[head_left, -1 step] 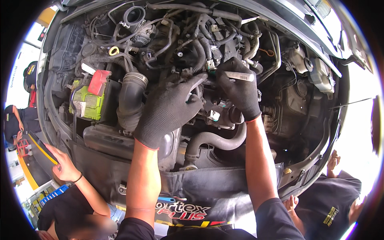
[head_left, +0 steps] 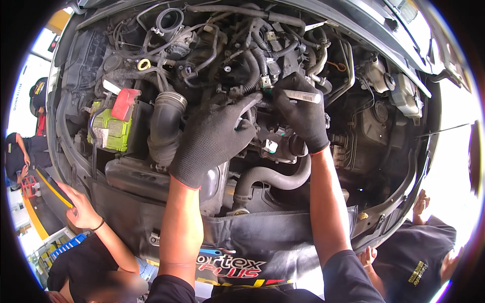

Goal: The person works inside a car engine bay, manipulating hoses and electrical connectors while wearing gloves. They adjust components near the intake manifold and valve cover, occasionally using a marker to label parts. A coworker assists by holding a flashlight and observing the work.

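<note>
In black work gloves, both my hands reach into the middle of a car's engine bay. My right hand [head_left: 303,113] is closed round a white marker [head_left: 303,96] with a printed label, held in the manner of a pen; its tip is hidden low among the engine parts. To its left, my left hand [head_left: 214,134] lies over the engine, index finger stretched toward the right hand and thumb apart from it. Its other fingers are hidden. Beside the index fingertip runs a black corrugated hose [head_left: 251,70]. A connector [head_left: 265,81] sits just beyond, between the hands.
Left of my hands are a wide intake hose [head_left: 166,123] and a green battery [head_left: 108,129] with a red cover [head_left: 125,103]. A thick coolant hose [head_left: 268,177] bends below. A dark cover [head_left: 283,227] drapes the front edge. People stand at both sides; one hand [head_left: 83,209] is raised.
</note>
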Available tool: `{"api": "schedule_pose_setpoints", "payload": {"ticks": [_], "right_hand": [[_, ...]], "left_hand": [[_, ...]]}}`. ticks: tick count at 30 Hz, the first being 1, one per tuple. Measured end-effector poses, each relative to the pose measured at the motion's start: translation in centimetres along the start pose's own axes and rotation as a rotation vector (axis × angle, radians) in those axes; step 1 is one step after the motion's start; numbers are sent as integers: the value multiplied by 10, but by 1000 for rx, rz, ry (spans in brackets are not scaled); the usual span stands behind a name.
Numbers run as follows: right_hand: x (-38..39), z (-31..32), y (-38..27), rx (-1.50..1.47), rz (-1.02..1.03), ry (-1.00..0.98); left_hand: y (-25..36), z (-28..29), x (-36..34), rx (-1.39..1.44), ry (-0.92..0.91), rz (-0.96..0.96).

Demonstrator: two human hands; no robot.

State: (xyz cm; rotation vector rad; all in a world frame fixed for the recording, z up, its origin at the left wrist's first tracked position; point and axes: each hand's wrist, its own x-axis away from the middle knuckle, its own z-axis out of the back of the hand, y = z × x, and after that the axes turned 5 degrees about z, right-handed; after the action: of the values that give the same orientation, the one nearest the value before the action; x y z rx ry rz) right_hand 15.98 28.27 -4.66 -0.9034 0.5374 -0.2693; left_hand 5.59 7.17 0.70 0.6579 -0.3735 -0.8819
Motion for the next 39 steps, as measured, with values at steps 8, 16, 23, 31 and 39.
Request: {"api": "schedule_pose_setpoints", "payload": {"ticks": [8, 16, 23, 31, 39], "right_hand": [[-4, 1, 4, 27, 113, 6], [-5, -2, 4, -7, 81, 40], [-6, -3, -1, -5, 58, 71], [-7, -5, -5, -66, 19, 79], [-4, 1, 0, -179, -22, 73]], "left_hand": [[-1, 0, -5, 13, 4, -1], [-2, 0, -5, 0, -9, 13], [-3, 0, -6, 29, -15, -12], [-5, 0, -5, -4, -9, -8], [1, 2, -6, -37, -45, 42]]}}
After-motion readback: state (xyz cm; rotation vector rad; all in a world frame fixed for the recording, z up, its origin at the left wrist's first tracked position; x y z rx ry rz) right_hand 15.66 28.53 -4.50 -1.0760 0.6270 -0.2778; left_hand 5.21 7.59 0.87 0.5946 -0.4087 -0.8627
